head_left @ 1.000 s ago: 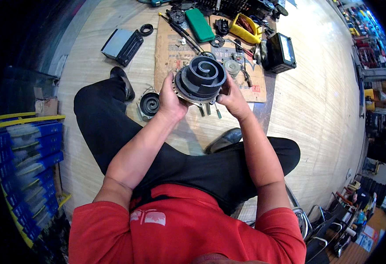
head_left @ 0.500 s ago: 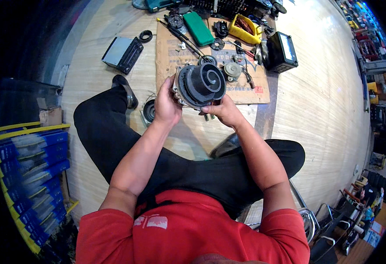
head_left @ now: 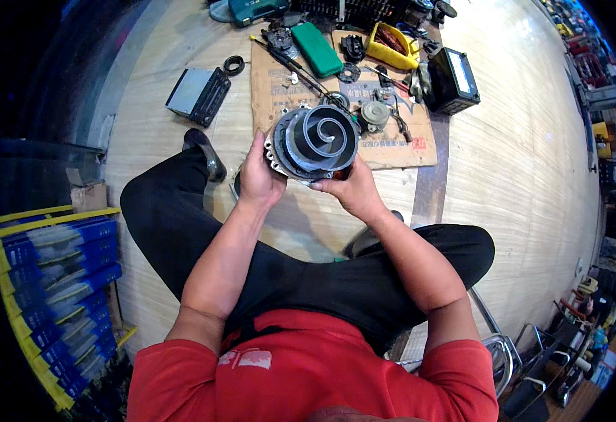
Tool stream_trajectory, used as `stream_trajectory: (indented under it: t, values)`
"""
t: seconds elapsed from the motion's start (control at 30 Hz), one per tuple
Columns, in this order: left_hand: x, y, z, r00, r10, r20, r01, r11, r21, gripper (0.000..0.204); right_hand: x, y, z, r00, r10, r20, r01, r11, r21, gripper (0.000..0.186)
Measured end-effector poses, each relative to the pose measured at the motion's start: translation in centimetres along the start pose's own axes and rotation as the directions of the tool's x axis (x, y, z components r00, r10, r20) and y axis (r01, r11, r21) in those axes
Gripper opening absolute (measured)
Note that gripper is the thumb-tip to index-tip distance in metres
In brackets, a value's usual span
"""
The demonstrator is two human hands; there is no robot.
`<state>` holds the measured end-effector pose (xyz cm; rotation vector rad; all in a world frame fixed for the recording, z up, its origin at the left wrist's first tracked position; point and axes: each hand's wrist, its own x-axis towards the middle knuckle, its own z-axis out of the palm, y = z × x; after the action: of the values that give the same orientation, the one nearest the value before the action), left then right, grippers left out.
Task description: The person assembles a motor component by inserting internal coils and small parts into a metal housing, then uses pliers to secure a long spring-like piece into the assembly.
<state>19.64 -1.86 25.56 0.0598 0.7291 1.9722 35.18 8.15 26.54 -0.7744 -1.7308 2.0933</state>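
Observation:
Both my hands hold up a dark, round metal machine part point(head_left: 315, 149) with a spiral wall inside its open cylinder and bolt ears along its flange. My left hand point(head_left: 260, 176) is wrapped round the left edge of the flange. At the lower right, my right hand point(head_left: 357, 191) grips the part with its thumb near the front rim; its other fingers are mostly hidden. Just beyond the part, a round light-grey component point(head_left: 375, 114) lies on flattened cardboard point(head_left: 410, 141).
On the cardboard are a green case point(head_left: 317, 50), a yellow tray point(head_left: 391, 46) and several loose tools and parts. A black battery point(head_left: 452, 81) stands at right. On the left are a car radio point(head_left: 199, 95) and a black ring point(head_left: 233, 65). Blue boxes point(head_left: 69, 260) fill a yellow rack.
The machine part has tilted, so its spiral opening faces up more fully. My hands have shifted slightly with it and keep their hold. The whole view has moved a little.

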Motion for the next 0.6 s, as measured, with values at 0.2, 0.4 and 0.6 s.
stream_trajectory:
  t: [0.2,0.4,0.6]
  values:
    - [-1.0,0.9,0.9,0.978,-0.059,0.199,0.053,0.998,0.035,0.052,-0.5,-0.3,0.4,0.993,-0.078,-0.09,0.099,0.96,0.263,0.066]
    - [-0.7,1.2,0.4,0.935,-0.055,0.349,-0.023,0.976,0.217,0.072,-1.4,-1.3,1.2,0.969,-0.169,-0.179,0.215,0.935,0.283,0.064]
    - [-0.7,1.6,0.2,0.954,-0.055,0.294,0.045,0.998,0.039,0.062,-3.9,-1.9,0.8,0.987,-0.148,-0.062,0.157,0.973,0.169,0.071]
